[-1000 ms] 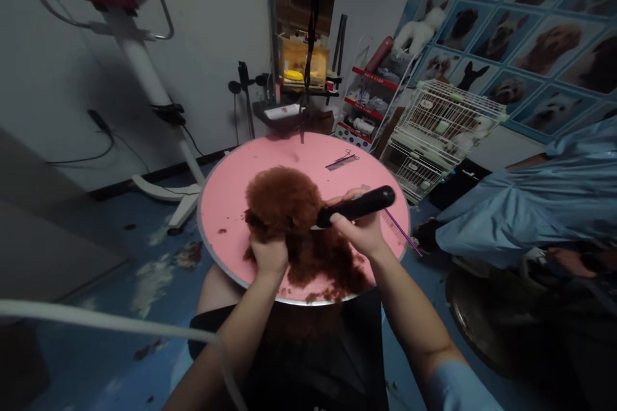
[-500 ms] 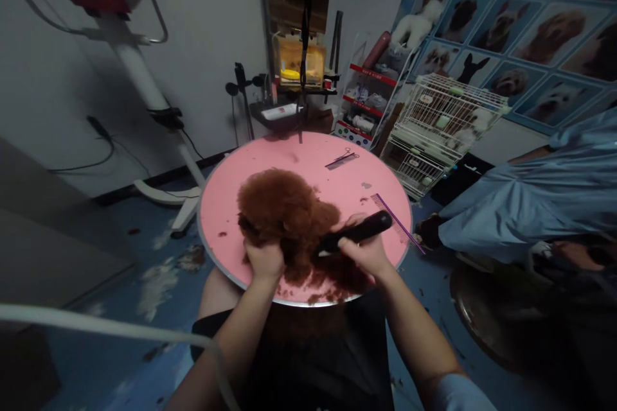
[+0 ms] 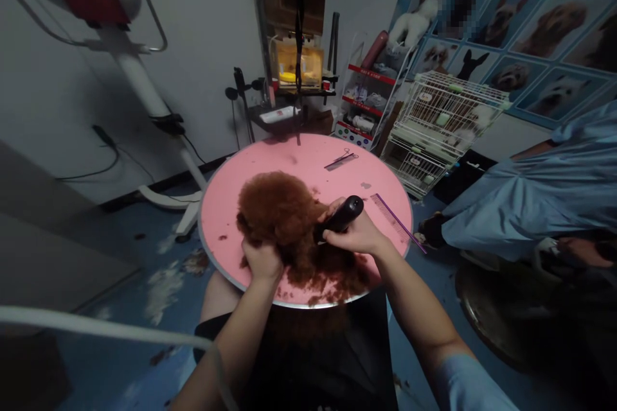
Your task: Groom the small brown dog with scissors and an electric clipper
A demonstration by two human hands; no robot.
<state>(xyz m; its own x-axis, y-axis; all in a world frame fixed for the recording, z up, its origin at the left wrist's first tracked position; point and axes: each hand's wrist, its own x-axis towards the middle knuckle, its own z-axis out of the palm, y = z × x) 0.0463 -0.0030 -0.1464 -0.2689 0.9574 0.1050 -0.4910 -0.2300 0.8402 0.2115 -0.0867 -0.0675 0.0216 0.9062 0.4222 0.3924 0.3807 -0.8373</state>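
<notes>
A curly brown dog (image 3: 277, 209) is on the round pink grooming table (image 3: 231, 167), its head toward the left. My left hand (image 3: 263, 260) is closed on the dog below its head; what exactly the fingers grip is hidden in the fur. In my right hand (image 3: 354, 231) is a black hair clipper (image 3: 343, 215), its lower end against the fur on the dog's side. Cut brown fur (image 3: 344, 279) lies in clumps along the near edge. Right of the clipper lies a purple comb (image 3: 398, 221), its end past the table rim.
Scissors and a grey comb (image 3: 340, 162) lie at the table's back. A pale hose (image 3: 106, 327) crosses the lower left. A stand dryer (image 3: 144, 83) is at left. Wire cages (image 3: 438, 128) stand behind right, near a person in blue clothing (image 3: 530, 186) and a round stool (image 3: 482, 308).
My right hand has moved left and slightly up with the clipper, which now stands more steeply against the dog's side. My left hand stays almost in place on the dog.
</notes>
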